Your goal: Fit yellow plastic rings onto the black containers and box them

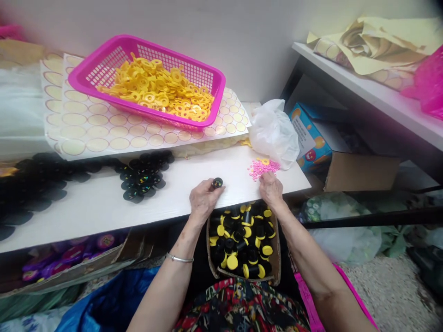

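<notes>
Left hand point(202, 198): grip clamped on a black cup point(217, 183), held open end up just above the front edge of the white surface point(235, 161), with small coloured bits visible inside. Right hand point(272, 188): fingertips at the near edge of a scatter of pink beads point(255, 169); whether its grip is together or apart, or pinches a bead, cannot be told. A yellow ring point(265, 162) lies on the far part of the scatter. Below and between the forearms, a carton point(209, 263) holds black tubs point(232, 262) with yellow lids. Left of the hands, further black cups point(140, 184) stand in a cluster, some with coloured bits inside. Behind, a pink basket point(212, 121) of yellow rings point(155, 87) rests on sheets point(119, 133) printed with ovals. Beyond the beads sits a white bag point(275, 133), with an open blue box point(313, 147) to its right.
</notes>
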The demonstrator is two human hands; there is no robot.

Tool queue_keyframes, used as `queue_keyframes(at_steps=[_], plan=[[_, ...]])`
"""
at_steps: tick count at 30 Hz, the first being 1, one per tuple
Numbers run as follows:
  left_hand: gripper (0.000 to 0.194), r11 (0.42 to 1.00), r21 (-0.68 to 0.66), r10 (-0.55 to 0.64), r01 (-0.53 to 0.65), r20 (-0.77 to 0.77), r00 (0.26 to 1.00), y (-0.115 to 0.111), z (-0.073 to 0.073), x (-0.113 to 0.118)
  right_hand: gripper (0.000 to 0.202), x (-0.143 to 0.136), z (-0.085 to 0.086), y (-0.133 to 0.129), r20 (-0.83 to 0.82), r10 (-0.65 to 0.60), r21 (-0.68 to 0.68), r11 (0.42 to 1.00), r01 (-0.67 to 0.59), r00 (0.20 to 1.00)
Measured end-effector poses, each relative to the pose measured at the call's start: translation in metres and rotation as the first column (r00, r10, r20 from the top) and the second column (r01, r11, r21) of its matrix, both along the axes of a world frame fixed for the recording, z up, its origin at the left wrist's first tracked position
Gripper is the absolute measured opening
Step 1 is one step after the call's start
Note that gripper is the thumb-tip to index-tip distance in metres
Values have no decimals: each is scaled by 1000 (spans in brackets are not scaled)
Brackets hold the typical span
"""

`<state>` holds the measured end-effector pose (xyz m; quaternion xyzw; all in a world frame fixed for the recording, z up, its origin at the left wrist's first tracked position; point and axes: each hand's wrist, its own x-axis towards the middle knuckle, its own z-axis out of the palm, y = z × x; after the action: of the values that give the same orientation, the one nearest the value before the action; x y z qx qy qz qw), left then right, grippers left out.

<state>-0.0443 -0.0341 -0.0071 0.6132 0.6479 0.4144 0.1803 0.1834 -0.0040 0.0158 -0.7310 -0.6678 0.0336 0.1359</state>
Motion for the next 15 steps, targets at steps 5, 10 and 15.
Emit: queue_keyframes(at_steps=[5,10,15], plan=[[25,1000,0,-21,21,5,1000,-1,3,0,19,-17,12,-11,-97,168,-128,975,-179,981],[25,999,-26,-23,22,-40,999,-2,7,0,19,-35,14,-13,-169,268,-197,934,-299,949],[23,998,-44,-44,42,-45,998,-3,9,0,17,-36,11,-1,-299,132,-148,972,-183,945]])
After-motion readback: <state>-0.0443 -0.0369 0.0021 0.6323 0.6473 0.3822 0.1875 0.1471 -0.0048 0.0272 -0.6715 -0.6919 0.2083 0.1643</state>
